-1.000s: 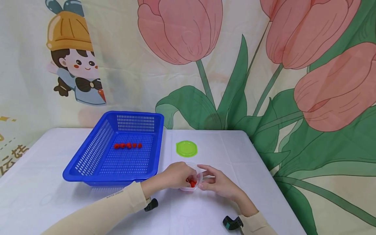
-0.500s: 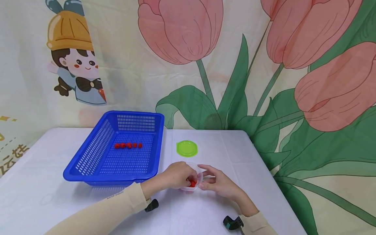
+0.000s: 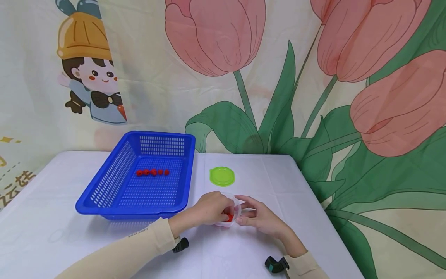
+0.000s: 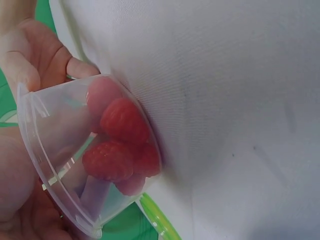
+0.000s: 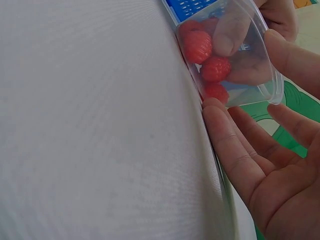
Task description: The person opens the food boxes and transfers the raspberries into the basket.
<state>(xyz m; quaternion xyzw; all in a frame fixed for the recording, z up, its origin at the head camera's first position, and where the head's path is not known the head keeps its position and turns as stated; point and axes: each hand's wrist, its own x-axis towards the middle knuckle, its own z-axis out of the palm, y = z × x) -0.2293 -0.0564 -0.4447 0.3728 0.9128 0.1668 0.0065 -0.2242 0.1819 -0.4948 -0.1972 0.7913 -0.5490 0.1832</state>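
A clear plastic cup (image 4: 60,112) with several red raspberries (image 4: 125,120) at its bottom stands on the white table. My left hand (image 3: 211,208) reaches into the cup from the left, fingers bent down among the raspberries. Through the wall in the right wrist view, its fingertips (image 5: 224,45) lie close against the fruit; whether they pinch one is unclear. On the cup's right side, my right hand (image 3: 259,217) has its fingers spread and mostly straight, the tips touching the cup near base and rim. A green lid (image 3: 222,176) lies flat behind the cup.
To the left sits a blue perforated basket (image 3: 189,170), close to my left forearm. Inside it several raspberries (image 3: 153,172) form a row. A patterned cloth backdrop (image 3: 150,77) with printed tulips hangs behind the table (image 3: 258,255).
My left fingers shift slightly inside the cup, and less of the red fruit shows beneath them now. The right hand, lid and basket stay put.
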